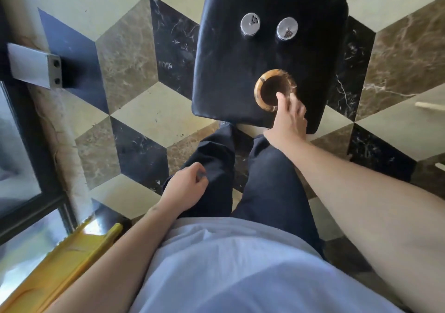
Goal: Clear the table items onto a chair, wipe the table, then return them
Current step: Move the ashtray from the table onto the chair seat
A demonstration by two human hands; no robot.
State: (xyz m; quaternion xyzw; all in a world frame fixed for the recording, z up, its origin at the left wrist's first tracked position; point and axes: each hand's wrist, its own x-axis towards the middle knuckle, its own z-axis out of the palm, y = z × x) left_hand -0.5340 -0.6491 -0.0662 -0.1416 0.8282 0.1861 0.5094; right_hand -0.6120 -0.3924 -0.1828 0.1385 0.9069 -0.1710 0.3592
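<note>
Right hand (287, 117) pinches the round brown marble ashtray (274, 91) on the black padded chair seat (231, 76), probably parking it; left hand (185, 185) hangs loosely curled, empty.

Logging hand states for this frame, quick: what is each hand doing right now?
Left hand: loosely curled by the thigh, holding nothing.
Right hand: pinching the rim of the round brown stone ashtray on the black padded chair seat.

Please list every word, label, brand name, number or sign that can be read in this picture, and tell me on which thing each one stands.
None: no readable text anywhere.
Two shakers: lids show only holes.
Ashtray: no marking.
Chair: plain black seat.
Metal bracket: bare, two screw holes.
Yellow plastic thing: no print visible.
</note>
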